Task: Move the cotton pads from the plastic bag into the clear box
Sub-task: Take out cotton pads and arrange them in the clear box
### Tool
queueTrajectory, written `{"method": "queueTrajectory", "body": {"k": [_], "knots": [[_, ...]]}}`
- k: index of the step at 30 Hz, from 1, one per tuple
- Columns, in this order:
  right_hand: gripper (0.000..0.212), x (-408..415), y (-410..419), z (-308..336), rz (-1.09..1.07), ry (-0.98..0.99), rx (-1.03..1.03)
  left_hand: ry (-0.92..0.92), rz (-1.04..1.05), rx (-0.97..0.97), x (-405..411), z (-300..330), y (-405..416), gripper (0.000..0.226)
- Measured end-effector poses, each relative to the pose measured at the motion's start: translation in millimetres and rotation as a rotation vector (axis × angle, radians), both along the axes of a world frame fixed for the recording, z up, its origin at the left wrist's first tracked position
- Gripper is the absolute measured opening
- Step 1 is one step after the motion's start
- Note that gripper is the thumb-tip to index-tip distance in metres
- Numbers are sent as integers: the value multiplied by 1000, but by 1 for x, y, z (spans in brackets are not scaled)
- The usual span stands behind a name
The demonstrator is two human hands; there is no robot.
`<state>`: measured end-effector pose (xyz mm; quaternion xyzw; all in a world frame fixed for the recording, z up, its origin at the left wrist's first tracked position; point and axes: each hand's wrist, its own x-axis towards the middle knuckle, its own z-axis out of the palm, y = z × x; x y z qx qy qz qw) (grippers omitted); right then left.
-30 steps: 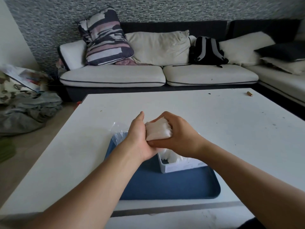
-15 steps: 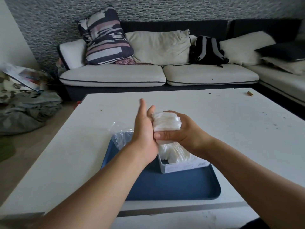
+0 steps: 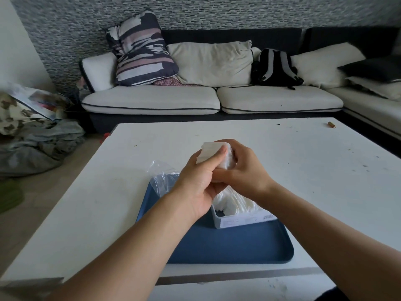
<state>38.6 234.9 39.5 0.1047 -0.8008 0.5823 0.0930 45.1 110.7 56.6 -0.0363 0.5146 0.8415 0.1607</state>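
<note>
A thick stack of soft white rectangular cotton pads sits in the air above the matte white bench, its layered edges fanning slightly at the upper left. Both hands close round it. The left hand comes up from below with the palm turned partly toward the camera, its thumb pressed flat across the near face of the stack; its grip is closed on the pads. The right hand wraps the stack from the right side, fingers curled over the far edge and thumb lying along the bottom, so its grip is closed on the same pads. Both forearms reach forward from the lower corners and meet over the tray.

Below the hands, a shallow dark blue plastic tray with rounded corners lies on the bench. In it stands a small clear rectangular plastic box with a pale label on its near wall, already holding more white pads set on edge in ruffled rows. Left of the box, at the tray's far left corner, a crinkled transparent plastic bag rises; whether any pads are in it is hard to tell behind the left wrist.
</note>
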Motion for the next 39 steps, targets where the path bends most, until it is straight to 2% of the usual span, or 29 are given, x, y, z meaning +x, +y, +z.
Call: {"method": "queueTrajectory", "body": {"k": [4,10,16,19,21,22,24,26,28,30,33,35,39], "knots": [[45,2,-6,0,-14,21,29,-54,26,11,4,3,1,49],[44,1,-2,1,-27,-18,34,-92,-21,-60,-3,0,-1,40],[40,-2,0,-3,83,-140,67,-101,16,-86,-12,-7,2,35],[34,-1,7,-3,68,-169,43,-115,-101,-98,-12,-8,-1,35],[30,-1,12,-4,55,-249,-17,-125,-204,-129,-13,-9,-4,49],[31,-4,16,-6,71,-328,-74,-83,-226,-241,-15,-11,-6,54],[35,-8,23,-8,58,-548,-190,153,-198,-686,-18,-17,-12,55],[36,-11,30,-10,-14,-776,-261,466,-96,-1173,-25,-25,-22,34],[30,-12,32,-14,-28,-922,-284,564,-158,-1403,-29,-31,-31,21],[30,-13,28,-22,-12,-996,-260,559,-326,-1495,-29,-36,-34,21],[32,-17,16,-30,29,-1008,-91,564,-509,-1509,-27,-41,-31,22],[18,-19,10,-34,17,-928,57,550,-594,-1501,-29,-46,-30,23],[19,-22,8,-37,-34,-830,313,435,-697,-1346,-30,-62,-26,34]]}}
